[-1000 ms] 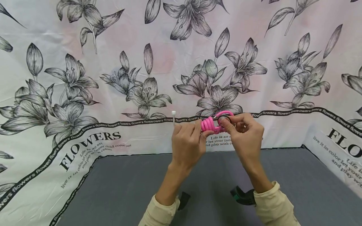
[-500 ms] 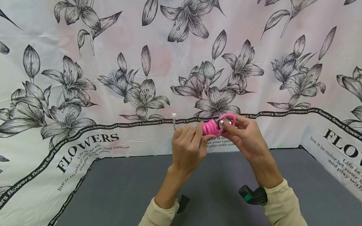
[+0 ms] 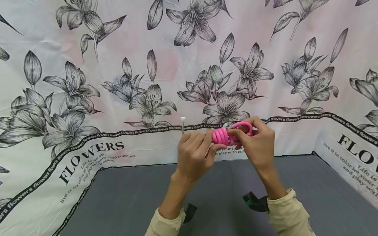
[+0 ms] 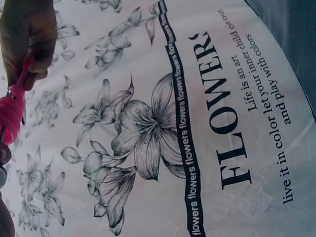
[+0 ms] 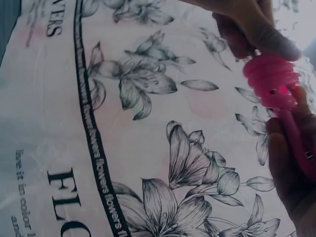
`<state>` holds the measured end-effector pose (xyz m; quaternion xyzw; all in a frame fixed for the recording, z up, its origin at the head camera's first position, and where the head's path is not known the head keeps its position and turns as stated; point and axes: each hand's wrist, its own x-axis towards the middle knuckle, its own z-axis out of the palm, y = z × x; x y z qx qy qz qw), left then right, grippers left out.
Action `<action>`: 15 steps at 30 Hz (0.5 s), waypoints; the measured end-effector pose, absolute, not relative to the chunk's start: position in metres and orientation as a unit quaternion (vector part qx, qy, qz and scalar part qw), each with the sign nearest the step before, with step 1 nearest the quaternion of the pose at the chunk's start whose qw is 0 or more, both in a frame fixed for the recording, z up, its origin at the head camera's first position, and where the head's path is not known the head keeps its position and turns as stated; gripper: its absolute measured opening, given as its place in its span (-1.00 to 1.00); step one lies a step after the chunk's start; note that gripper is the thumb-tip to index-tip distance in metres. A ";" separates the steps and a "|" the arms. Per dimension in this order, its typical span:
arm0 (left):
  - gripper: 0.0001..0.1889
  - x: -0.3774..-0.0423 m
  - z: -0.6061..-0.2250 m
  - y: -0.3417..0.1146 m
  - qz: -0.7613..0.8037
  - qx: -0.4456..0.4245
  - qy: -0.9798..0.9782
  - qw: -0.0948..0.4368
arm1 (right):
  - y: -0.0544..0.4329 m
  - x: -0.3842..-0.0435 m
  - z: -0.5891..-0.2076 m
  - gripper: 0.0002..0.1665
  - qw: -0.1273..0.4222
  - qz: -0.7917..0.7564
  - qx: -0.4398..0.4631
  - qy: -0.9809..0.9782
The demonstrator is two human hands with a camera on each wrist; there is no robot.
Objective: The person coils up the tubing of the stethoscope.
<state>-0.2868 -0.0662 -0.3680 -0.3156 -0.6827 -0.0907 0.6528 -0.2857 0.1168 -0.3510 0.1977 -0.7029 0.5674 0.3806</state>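
Observation:
A stethoscope with its pink tubing wound into a tight coil is held up between both hands. My left hand grips its metal ear tubes, and one white ear tip sticks up above the fist. At the coil's other end, my right hand pinches the tubing near the metal chestpiece, with a pink loop standing out past its thumb. Both wrist views catch the wound tubing between the hands; in the right wrist view the coil shows stacked turns.
Below the hands spreads a grey table surface. Behind it hangs a white cloth printed with black flowers and lettering. Dark straps with small devices sit at both wrists, beside the cream sleeves.
The right fingers have shifted on the chestpiece, which has turned from facing out beside the thumb to above the fingertips. The pink loop now stands further right. The left hand keeps its hold.

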 end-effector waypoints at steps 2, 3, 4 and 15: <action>-0.49 -0.287 -0.367 -0.067 -0.096 -0.319 -0.685 0.648 | 0.119 -0.284 -0.348 -0.72 0.362 0.566 0.208 -0.711; -0.48 -0.287 -0.367 -0.068 -0.095 -0.319 -0.686 0.647 | 0.121 -0.283 -0.347 -0.72 0.349 0.565 0.208 -0.718; -0.48 -0.287 -0.367 -0.068 -0.093 -0.318 -0.688 0.645 | 0.122 -0.281 -0.345 -0.72 0.334 0.563 0.204 -0.728; -0.47 -0.286 -0.366 -0.076 -0.097 -0.303 -0.720 0.617 | 0.130 -0.273 -0.335 -0.45 0.208 0.581 0.234 -0.751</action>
